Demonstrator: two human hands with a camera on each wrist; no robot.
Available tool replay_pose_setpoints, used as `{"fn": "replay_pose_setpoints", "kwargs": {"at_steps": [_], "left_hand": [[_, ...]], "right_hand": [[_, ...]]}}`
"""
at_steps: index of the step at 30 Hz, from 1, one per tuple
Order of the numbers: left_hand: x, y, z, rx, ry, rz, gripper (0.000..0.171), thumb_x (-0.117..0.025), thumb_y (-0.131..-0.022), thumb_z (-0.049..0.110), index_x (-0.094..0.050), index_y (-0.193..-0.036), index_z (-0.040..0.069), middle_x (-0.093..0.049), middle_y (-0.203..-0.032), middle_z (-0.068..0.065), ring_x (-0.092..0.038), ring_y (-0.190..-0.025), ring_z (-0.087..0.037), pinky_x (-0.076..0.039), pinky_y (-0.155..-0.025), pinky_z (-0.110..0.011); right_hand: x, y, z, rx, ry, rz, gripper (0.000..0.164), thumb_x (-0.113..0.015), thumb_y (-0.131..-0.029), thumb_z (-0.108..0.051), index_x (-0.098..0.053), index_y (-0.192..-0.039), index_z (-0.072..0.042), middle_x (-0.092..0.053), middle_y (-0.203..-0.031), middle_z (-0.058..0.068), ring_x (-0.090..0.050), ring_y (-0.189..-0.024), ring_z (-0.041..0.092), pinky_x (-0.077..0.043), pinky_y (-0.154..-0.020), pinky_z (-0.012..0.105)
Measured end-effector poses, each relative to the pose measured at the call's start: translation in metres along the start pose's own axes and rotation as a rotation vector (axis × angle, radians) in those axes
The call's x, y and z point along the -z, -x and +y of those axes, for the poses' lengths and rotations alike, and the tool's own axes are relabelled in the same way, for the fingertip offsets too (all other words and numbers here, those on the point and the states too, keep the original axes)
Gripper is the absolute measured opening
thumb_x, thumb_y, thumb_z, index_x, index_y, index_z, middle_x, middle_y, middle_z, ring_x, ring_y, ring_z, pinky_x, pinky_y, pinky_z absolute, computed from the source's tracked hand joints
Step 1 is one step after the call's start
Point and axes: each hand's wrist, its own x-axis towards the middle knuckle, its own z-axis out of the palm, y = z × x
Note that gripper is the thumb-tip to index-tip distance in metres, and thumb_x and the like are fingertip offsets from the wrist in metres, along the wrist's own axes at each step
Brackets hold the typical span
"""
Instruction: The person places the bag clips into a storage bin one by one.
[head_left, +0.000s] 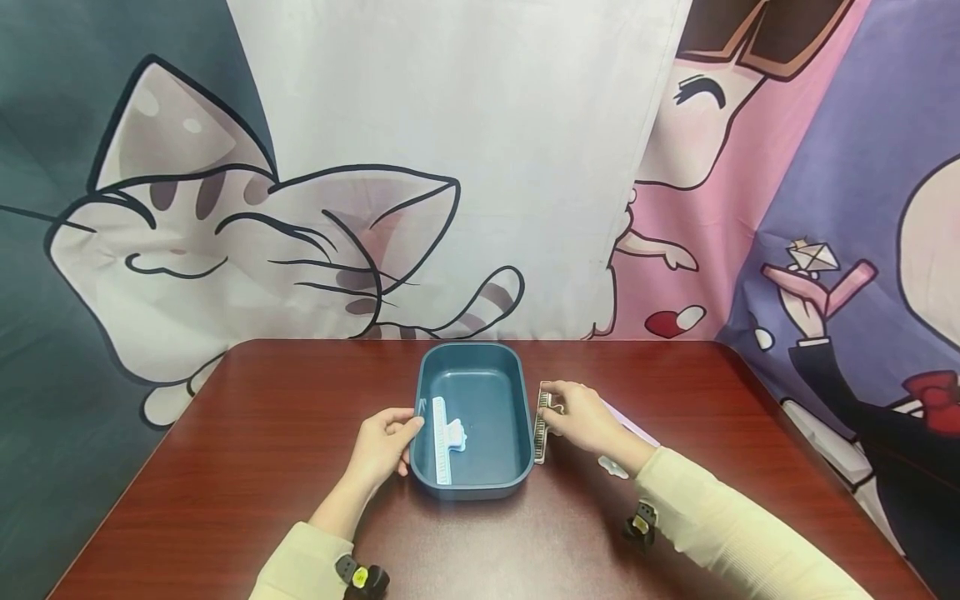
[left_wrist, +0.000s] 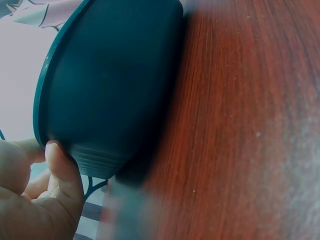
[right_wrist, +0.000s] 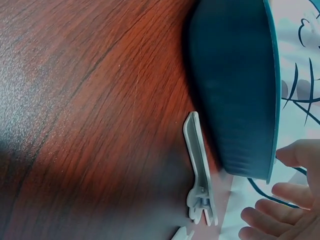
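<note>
Left hand [head_left: 382, 442] pinching the tray [head_left: 480, 492], apparently you're reaching: lower your empty, loosely spread right hand [head_left: 588, 417] onto the bag clip [head_left: 541, 442] right of the tray.

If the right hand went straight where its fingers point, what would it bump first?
Probably the striped clip beside the blue tub, though depth is unclear: the right hand might pass over it.

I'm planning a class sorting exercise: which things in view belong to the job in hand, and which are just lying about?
Belongs, it seems:
blue bin, its rim held by the left hand
white ruler-marked clip inside
dark-marked clip beside the bin, under the right hand
perhaps what looks like a lilac clip, partly behind the right arm

Just surroundings:
wood-grain table
cartoon-cat backdrop
</note>
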Motion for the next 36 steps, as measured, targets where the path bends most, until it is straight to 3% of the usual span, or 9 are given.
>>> {"fn": "replay_pose_setpoints", "kwargs": {"at_steps": [15,26,36], "left_hand": [[0.0,0.001,0.001,0.007,-0.006,-0.003,0.035,-0.068,-0.096,0.005,-0.06,-0.125,-0.013,-0.057,-0.062,-0.011,-0.046,-0.04,-0.009,-0.042,-0.037,-0.018],[0.0,0.0,0.0,0.003,-0.012,-0.001,0.035,-0.068,-0.097,0.005,-0.061,-0.125,-0.013,-0.057,-0.063,-0.011,-0.046,-0.041,-0.01,-0.043,-0.037,-0.018],[0.0,0.0,0.0,0.0,-0.012,-0.002,0.035,-0.068,-0.097,0.006,-0.06,-0.125,-0.013,-0.057,-0.063,-0.011,-0.046,-0.04,-0.009,-0.042,-0.038,-0.018]], "right_hand": [[-0.001,0.0,0.01,-0.039,0.046,-0.023,0.047,-0.069,-0.084,-0.011,-0.064,-0.123,0.013,-0.068,-0.1,0.024,-0.066,-0.087,0.035,-0.056,-0.079,0.048],[-0.004,-0.001,0.016,-0.062,0.077,-0.032,0.044,-0.071,-0.084,-0.011,-0.066,-0.119,0.014,-0.066,-0.092,0.018,-0.059,-0.08,0.026,-0.052,-0.069,0.04],[-0.008,-0.003,0.021,-0.053,0.058,-0.05,0.036,-0.07,-0.083,-0.006,-0.068,-0.112,0.014,-0.07,-0.084,0.013,-0.062,-0.076,0.022,-0.055,-0.07,0.04]]}}
